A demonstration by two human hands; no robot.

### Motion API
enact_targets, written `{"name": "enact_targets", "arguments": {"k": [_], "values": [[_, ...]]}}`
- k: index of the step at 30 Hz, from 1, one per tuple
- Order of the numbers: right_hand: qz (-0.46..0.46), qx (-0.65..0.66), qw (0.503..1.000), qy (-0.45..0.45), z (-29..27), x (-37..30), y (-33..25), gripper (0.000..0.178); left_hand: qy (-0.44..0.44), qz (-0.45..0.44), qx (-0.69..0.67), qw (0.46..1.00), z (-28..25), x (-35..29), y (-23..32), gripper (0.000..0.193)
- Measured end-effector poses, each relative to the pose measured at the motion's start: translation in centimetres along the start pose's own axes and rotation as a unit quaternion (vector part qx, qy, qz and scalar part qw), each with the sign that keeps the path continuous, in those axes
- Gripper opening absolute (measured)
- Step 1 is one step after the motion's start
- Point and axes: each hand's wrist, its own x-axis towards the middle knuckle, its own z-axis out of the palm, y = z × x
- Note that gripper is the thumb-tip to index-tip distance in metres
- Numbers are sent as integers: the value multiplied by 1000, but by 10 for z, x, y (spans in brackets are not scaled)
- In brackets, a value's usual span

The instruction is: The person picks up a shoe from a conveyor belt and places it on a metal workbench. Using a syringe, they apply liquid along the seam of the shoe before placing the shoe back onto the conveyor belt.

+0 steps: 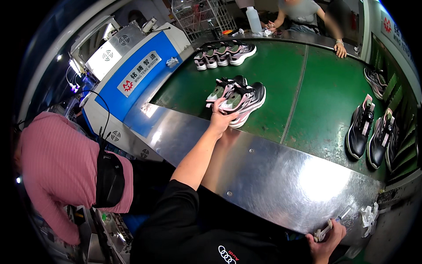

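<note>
My left hand (220, 119) reaches to the near edge of a green belt and grips a black and pink sneaker (252, 100) at its heel. A second sneaker (223, 89) of the same look stands close against it on the far left side; whether my fingers also hold that one I cannot tell. At the lower right, my right hand (329, 241) is closed around a small tool with a pale handle (324, 232) and a thin, shiny end, over the metal edge. Its exact kind does not show.
Several similar sneakers (226, 53) stand in a row at the belt's far left. Black sneakers (361, 127) sit by the green flaps (406, 152) at right. A metal ledge (263, 176) borders the belt (281, 88). Someone in pink (74, 163) bends at left; another person (303, 17) sits opposite.
</note>
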Motion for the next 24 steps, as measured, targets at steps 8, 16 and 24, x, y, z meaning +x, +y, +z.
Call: {"name": "enact_targets", "arguments": {"k": [8,16,24], "values": [[34,48,998,32,-8,-14,4,79,-105,-28,-48,993,20,-4,25,91],[77,133,988,6,4,-39,21,84,-103,-12,2,995,45,2,22,86],[145,152,977,23,3,-34,9,85,-207,-53,24,977,14,-89,82,79]]}}
